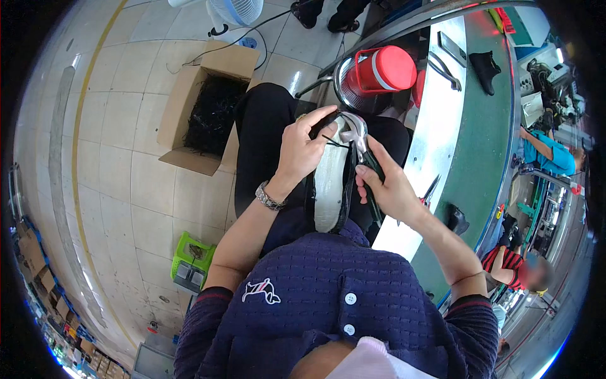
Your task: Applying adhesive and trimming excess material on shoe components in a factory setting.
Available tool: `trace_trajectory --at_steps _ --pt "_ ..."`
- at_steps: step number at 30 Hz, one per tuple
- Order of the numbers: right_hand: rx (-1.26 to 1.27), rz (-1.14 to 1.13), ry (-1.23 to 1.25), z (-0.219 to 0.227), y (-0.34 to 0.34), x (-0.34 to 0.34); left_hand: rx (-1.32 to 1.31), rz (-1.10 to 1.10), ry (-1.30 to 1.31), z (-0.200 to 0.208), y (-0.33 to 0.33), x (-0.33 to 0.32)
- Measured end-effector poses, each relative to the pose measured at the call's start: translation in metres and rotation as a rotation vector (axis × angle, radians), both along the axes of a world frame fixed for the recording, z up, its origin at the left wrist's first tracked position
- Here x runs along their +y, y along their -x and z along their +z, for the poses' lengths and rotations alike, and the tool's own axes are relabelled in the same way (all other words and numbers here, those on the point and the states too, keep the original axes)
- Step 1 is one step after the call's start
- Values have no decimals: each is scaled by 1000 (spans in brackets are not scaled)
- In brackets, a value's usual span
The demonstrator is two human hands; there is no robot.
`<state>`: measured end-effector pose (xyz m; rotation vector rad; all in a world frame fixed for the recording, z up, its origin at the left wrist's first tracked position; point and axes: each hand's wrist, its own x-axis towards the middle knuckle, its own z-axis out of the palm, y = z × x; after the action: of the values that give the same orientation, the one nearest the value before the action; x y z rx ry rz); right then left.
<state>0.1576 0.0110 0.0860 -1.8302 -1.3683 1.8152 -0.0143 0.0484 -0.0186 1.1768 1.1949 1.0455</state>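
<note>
Directions are taken from the shoe as clock centre, twelve at the top of the view. At 8 o'clock, a bright green plastic item sits on the tiled floor. At 10 o'clock, an open cardboard box contains a tangle of black scraps. At 11 o'clock, part of a fan shows.

The left hand is at 11 o'clock, its fingers clamped on the toe end of the shoe. The black shoe lies between the seated person's thighs, toe toward 12, pale underside facing up within a black edge. The pliers have their metal head at the toe, toward 1 o'clock; whether the jaws grip the edge cannot be told. The right hand, at 3 o'clock, is closed around the dark handles.

At 1 o'clock, a red jug with a white band rests on a round metal seat. The pale worktop runs along 2 to 3 o'clock, beside a green belt. On the belt, one black boot lies at 2 o'clock. Beyond, a co-worker in blue is at 3 o'clock.
</note>
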Motion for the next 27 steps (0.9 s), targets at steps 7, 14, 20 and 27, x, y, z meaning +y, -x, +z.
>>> trace_trajectory --at_steps 7,14,20,27 --pt "-178 115 -197 0 1 -8 190 20 -302 3 14 0" --pt "-289 351 -160 29 -10 19 398 -145 -492 7 29 -3" --pt "-385 119 -701 50 11 26 427 -147 -561 5 29 -1" --pt "-571 442 -732 25 9 26 451 -165 -618 -1 35 -7"
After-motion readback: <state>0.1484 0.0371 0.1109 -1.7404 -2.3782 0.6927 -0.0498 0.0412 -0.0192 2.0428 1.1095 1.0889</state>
